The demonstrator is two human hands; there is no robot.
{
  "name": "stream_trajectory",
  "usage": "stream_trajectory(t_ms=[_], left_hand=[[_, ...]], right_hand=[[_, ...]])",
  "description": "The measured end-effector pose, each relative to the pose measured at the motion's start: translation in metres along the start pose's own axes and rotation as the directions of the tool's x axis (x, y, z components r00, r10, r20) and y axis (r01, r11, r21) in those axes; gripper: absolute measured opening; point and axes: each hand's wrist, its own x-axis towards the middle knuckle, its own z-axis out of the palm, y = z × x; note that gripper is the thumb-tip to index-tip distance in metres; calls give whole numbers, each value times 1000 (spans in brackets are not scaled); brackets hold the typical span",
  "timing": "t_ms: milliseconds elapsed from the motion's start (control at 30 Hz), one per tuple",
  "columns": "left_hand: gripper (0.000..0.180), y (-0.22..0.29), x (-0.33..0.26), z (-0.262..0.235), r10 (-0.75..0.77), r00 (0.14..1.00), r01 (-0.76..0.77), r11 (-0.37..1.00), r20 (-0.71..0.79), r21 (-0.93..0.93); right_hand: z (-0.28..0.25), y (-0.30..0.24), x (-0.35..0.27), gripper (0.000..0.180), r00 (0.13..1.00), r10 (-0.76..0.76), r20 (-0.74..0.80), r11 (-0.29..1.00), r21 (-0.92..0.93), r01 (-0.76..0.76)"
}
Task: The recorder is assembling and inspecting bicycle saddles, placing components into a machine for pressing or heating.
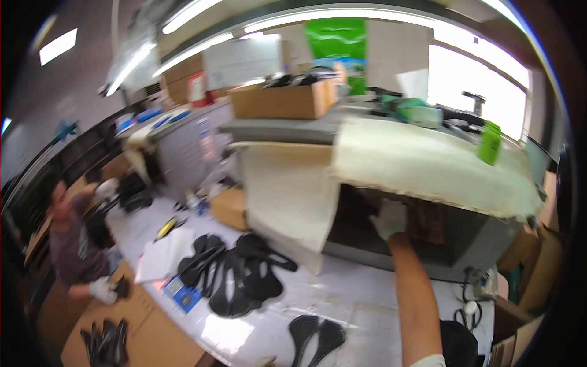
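Observation:
My right hand point(391, 220), in a white glove, reaches into the dark opening of a grey cabinet point(361, 254) on the table. The thumb stands apart from the fingers, and nothing shows in the hand. A cream cloth point(422, 162) drapes over the cabinet top and hangs above my wrist. Several black bicycle saddles point(232, 287) lie in a cluster left of my forearm. Nearer the front edge lies a single black saddle piece point(304, 330) with a split middle. A small blurred patch at the lower edge may be part of my left hand point(267, 362); its fingers cannot be made out.
At the left a co-worker point(79, 238) in white gloves handles a dark piece above a cardboard sheet point(147, 318). White paper point(165, 254) and a blue card point(181, 295) lie by the saddles. Scissors point(469, 312) rest at right. A green bottle point(490, 144) stands on the cloth.

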Motion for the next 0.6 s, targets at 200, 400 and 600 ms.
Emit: stream_trajectory(t_ms=[200,400,600], left_hand=[[42,-8,-7,-11,-167,984,156,976,-59,-149],[35,-1,-40,-51,-416,863,290,872,-287,-394],[16,-38,-142,-184,-689,360,413,722,-629,-555]], right_hand=[[-28,-20,-26,36,995,-86,-51,996,7,86],[-29,-55,-32,60,795,270,542,-93,837,-539],[0,-96,-9,29,524,7,852,-648,403,-647]])
